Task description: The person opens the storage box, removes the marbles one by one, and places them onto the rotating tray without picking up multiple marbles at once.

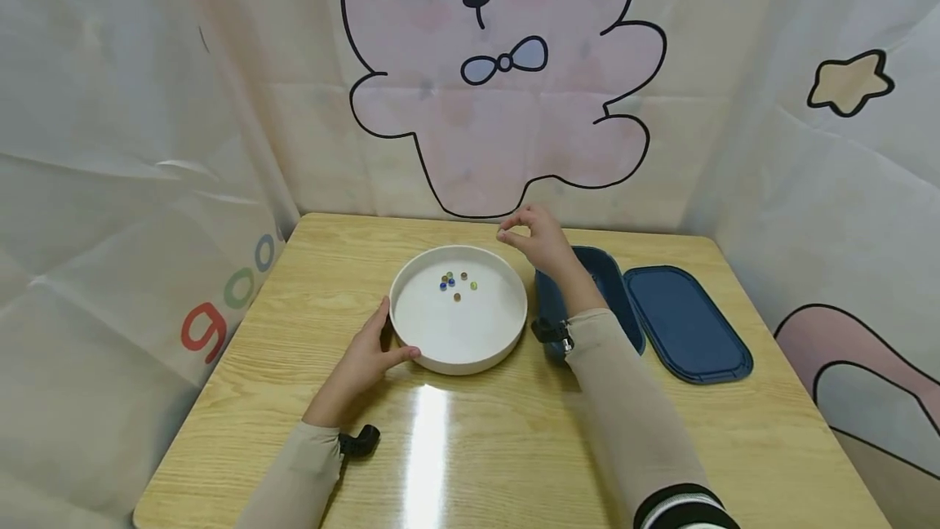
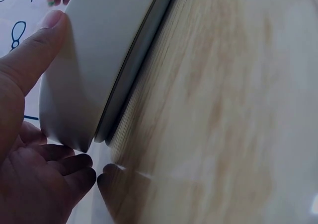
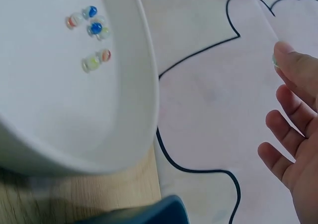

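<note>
A round white dish [image 1: 458, 341] sits on the table with several small glass marbles [image 1: 458, 297] inside, some blue, others amber or yellowish. My left hand [image 1: 370, 349] holds the dish at its near left side, thumb at the rim and fingers along the outer wall [image 2: 94, 60]. Up past the dish's far right edge, my right hand [image 1: 539, 242] is raised, thumb and forefinger pinching a small marble [image 3: 275, 61]. Only a greenish sliver of it shows between the fingertips. The other fingers of that hand are loosely bent.
Right of the dish stands a dark blue box [image 1: 609, 276], partly covered by my right forearm. Its matching lid [image 1: 686, 325] lies flat on the table [image 1: 352, 243] beside it. A printed cloth [image 1: 294, 104] hangs behind the table and along both sides.
</note>
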`<state>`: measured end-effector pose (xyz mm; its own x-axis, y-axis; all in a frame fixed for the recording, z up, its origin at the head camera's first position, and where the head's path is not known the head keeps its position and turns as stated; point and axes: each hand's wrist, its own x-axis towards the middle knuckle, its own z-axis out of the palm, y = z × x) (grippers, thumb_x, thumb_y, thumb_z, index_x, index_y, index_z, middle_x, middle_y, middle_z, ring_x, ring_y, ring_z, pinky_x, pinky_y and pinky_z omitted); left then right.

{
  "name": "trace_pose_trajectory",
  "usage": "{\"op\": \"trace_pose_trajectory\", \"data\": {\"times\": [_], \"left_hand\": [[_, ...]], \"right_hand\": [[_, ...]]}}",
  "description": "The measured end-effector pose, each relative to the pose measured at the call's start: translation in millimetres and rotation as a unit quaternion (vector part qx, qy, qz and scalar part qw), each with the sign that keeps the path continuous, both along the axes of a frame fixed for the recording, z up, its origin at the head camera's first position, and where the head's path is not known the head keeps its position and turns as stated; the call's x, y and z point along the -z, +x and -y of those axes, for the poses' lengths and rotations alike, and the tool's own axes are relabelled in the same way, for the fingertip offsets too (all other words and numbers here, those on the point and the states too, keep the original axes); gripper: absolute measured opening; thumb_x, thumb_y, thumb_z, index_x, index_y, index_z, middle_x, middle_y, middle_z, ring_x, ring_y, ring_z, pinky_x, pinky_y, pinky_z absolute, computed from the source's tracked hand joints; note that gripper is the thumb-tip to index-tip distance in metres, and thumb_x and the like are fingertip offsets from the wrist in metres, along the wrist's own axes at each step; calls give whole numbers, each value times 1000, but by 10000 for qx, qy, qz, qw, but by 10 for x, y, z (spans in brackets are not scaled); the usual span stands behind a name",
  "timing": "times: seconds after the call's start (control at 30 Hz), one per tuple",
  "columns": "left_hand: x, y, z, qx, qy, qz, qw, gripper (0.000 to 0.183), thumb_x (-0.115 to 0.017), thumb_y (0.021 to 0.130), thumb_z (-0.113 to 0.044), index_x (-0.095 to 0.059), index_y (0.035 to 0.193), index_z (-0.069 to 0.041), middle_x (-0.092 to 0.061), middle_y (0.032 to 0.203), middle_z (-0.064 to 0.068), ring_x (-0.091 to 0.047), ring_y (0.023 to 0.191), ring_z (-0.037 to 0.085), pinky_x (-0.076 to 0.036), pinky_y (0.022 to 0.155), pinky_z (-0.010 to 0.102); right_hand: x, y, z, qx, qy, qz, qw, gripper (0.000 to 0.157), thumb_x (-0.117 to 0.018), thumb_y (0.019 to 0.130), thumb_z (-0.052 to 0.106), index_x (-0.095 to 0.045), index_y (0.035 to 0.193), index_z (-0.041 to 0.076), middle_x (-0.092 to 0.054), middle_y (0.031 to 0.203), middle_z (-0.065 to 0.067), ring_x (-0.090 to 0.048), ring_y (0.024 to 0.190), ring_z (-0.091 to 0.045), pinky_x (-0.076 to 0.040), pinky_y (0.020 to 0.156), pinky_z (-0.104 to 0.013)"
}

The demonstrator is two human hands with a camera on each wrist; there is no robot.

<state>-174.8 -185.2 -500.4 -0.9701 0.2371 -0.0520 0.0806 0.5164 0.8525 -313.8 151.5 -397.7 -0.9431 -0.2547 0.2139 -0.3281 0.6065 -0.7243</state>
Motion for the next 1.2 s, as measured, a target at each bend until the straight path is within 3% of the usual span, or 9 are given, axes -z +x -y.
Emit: {"op": "trace_pose_trajectory", "data": {"times": [0.2,0.37,0.67,0.9,1.2], "left_hand": [[19,-14,-8,-24,58,-4,10000,123,-84,82,-47,-3,165,-6,-8,172,12,-8,158,34,-15,126,57],[34,18,7,-49,34,-46,10000,121,-84,83,-44,-4,165,-6,-9,172,12,-9,158,33,-16,126,57],[32,-7,-10,-7,-4,-53,10000,119,-84,84,-44,-5,165,-6,-11,172,12,-11,158,33,-17,126,56],[44,-43,8,5,61,-51,10000,119,-83,85,-45,-4,166,-7,-10,172,9,-11,158,30,-17,126,55],[30,-30,5,-17,48,-82,10000,117,-84,86,-40,-4,165,-6,-11,172,10,-11,158,30,-17,127,53]], "right_hand": [[12,-30,149,-379,79,269,9989,17,-77,94,25,-74,105,12,-58,124,-7,-51,124,-31,-43,107,-55],[129,-73,287,-554,45,487,9973,16,-78,94,25,-75,106,15,-58,116,-2,-52,116,-26,-45,104,-51],[279,-125,479,-715,379,791,9936,15,-77,94,23,-77,107,14,-60,116,-7,-55,116,-32,-47,99,-47],[328,-144,579,-780,840,919,9891,18,-73,98,23,-76,112,13,-60,117,-4,-56,110,-24,-48,98,-44],[377,-189,615,-781,891,950,9884,20,-74,97,23,-77,113,11,-59,116,-5,-55,108,-24,-48,98,-43]]}}
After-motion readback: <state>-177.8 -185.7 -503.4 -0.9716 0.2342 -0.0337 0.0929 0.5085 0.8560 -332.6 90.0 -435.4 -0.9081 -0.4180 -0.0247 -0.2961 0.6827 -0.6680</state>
